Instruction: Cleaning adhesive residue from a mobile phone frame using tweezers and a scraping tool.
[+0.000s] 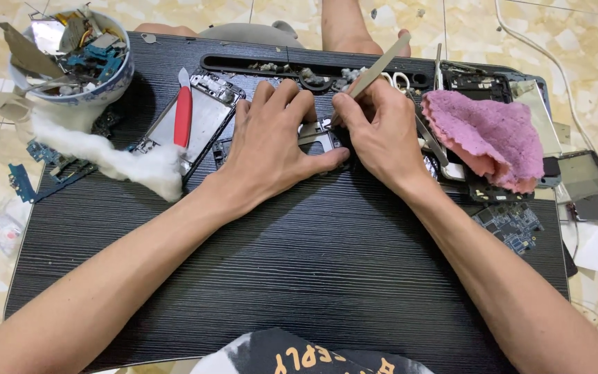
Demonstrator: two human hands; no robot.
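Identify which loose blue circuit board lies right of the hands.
The blue circuit board below the pink cloth, at the dark table's right edge; the others lie left.

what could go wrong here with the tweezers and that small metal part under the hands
1. The tweezers in the right hand could slip off the small metal part that the left hand presses down, and scratch it.
2. Loose bits could roll into the tray groove or off the dark table.
3. The cotton lies near the open phone; fibres might snag there.
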